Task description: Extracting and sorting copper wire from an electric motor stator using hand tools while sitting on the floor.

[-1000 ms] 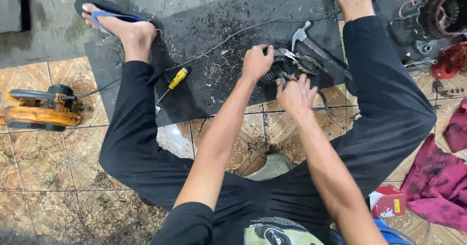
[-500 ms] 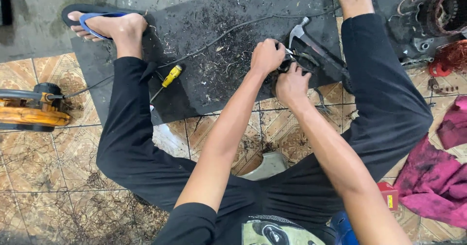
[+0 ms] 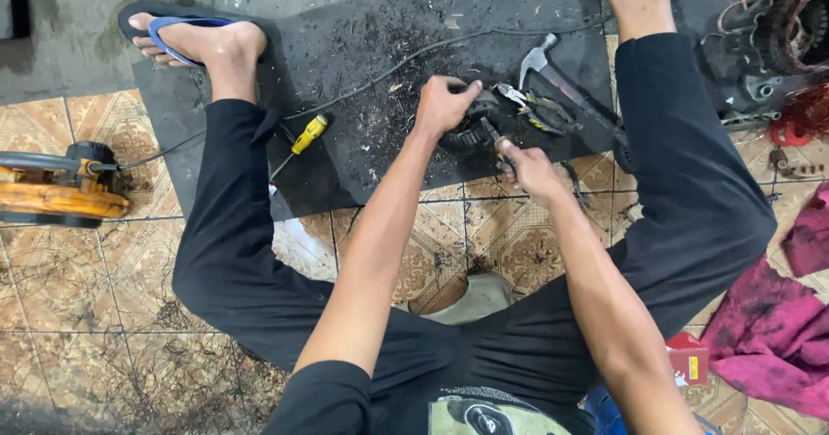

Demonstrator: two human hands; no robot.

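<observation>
I sit on a tiled floor with my legs spread around a black rubber mat (image 3: 389, 47). My left hand (image 3: 442, 105) grips a dark round motor part (image 3: 471, 129) on the mat's near edge. My right hand (image 3: 528, 166) is closed on a thin metal tool (image 3: 492, 135) whose tip pokes into that part. Pliers (image 3: 527, 105) and a hammer (image 3: 553, 72) lie just beyond the part. A yellow-handled screwdriver (image 3: 304, 137) lies on the mat by my left knee.
An orange power tool (image 3: 56, 192) sits on the tiles at far left, its cable (image 3: 380, 81) running across the mat. A wound motor stator (image 3: 781, 34) and red parts (image 3: 799, 120) lie at upper right. Pink rags (image 3: 777, 331) and a small red box (image 3: 686, 359) lie at right.
Both hands stayed on the motor part. My right hand drew back toward me and now holds the thin tool angled into the part. The view shifted slightly.
</observation>
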